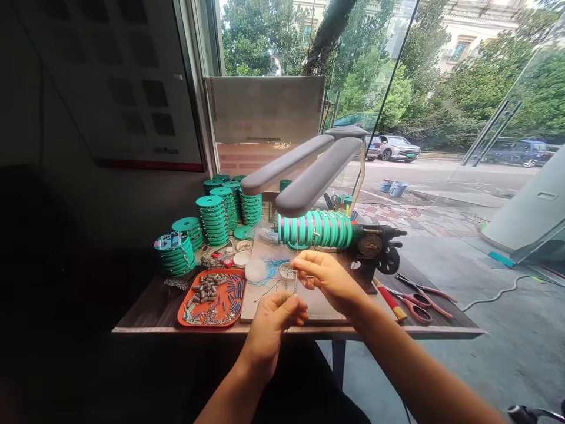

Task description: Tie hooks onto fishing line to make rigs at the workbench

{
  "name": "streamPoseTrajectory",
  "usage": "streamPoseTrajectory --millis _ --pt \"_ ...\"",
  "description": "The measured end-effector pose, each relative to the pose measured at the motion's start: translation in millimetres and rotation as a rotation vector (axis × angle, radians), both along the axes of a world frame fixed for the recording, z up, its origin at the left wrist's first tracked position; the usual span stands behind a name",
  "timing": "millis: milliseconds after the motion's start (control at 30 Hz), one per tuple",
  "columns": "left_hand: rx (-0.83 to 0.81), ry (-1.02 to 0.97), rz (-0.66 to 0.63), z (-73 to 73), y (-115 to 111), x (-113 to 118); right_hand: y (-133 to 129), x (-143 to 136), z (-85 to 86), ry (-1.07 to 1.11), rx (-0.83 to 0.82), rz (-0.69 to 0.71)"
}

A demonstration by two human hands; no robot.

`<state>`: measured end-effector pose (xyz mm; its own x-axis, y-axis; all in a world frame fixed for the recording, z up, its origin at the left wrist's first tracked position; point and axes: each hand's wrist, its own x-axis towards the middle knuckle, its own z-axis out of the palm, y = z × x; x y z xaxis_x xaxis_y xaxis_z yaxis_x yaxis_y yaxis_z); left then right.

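My left hand [278, 315] is closed in a pinch over the board [326, 309] near the table's front edge. Small thin coiled pieces [295, 287] stick up from its fingertips. My right hand [320, 274] is a little higher and to the right, its thumb and index finger pinched on something thin that I cannot make out. A fine line runs up from there towards the row of green spools [315, 229]. Behind the fingers sits a small round dish [286, 271] of tiny parts. Thin blue strands [273, 270] lie to its left.
An orange tray [180, 315] with metal weights and small parts is at the left. Stacked green reels [214, 221] stand behind it. Scissors [417, 306], pliers [435, 293] and a red-handled tool [389, 299] lie at the right. A two-armed lamp [304, 168] hangs above the spools.
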<state>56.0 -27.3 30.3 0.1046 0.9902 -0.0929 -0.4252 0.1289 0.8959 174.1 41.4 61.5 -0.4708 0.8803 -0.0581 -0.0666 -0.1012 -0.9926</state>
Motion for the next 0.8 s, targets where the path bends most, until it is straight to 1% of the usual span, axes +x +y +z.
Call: streamPoseTrajectory --millis 167,233,400,600,700,800 --pt "0.049 0.015 0.049 -5.1 -6 -1 -2 -3 -1.0 -0.002 -0.014 0.014" --pt "0.044 0.008 0.057 -7.0 -9 -1 -3 -4 -1.2 -0.001 -0.017 0.020" --pt "-0.047 -0.060 0.023 -11.2 -19 0 -2 -4 -2.7 0.006 -0.021 0.018" --pt "-0.239 -0.148 -0.049 -13.9 -27 -4 1 -3 -4.2 0.001 -0.024 0.004" --pt "-0.266 -0.187 -0.093 -13.9 -28 -7 3 -3 -3.7 0.000 -0.019 -0.007" --pt "-0.273 -0.235 -0.092 -14.7 -27 -8 3 -3 -3.4 -0.004 -0.018 -0.012"
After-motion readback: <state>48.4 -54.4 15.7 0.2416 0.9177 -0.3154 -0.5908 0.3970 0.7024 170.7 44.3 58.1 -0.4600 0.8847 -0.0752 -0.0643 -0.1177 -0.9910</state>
